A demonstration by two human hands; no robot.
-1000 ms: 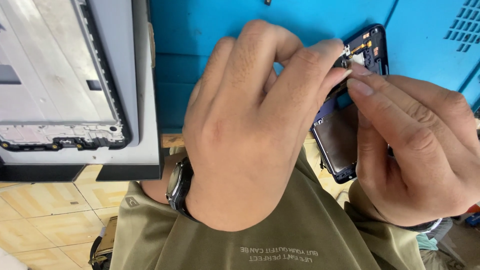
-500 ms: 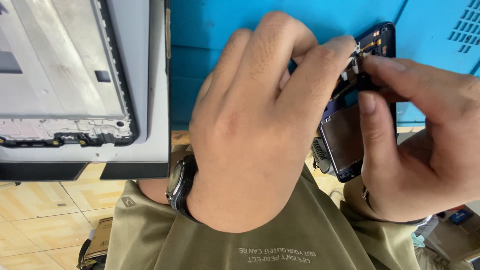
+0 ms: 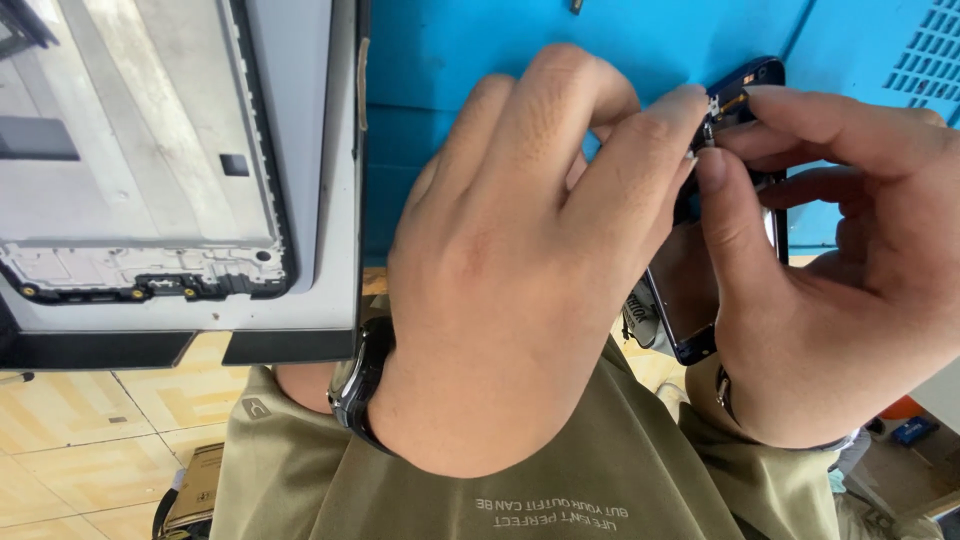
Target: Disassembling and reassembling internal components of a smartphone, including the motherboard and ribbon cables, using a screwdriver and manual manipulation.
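A dark opened phone body [image 3: 690,300] is held upright between both my hands, close to my chest, over the edge of a blue work mat [image 3: 480,60]. My left hand [image 3: 510,270] wraps around it from the left and hides most of it, fingertips at its top edge. My right hand [image 3: 840,260] grips its right side, with thumb and forefinger pinching a small metal part [image 3: 712,108] at the phone's top corner. A dark watch [image 3: 358,385] sits on my left wrist.
A large grey device frame [image 3: 180,180] with a black border and exposed inner parts lies at the left, overhanging the mat's edge. A vented blue panel [image 3: 930,50] is at top right. Tiled floor [image 3: 90,440] shows below.
The view has shifted slightly, so hands and phone sit a little further right. My right thumb and forefinger have closed in on the small part at the phone's top corner.
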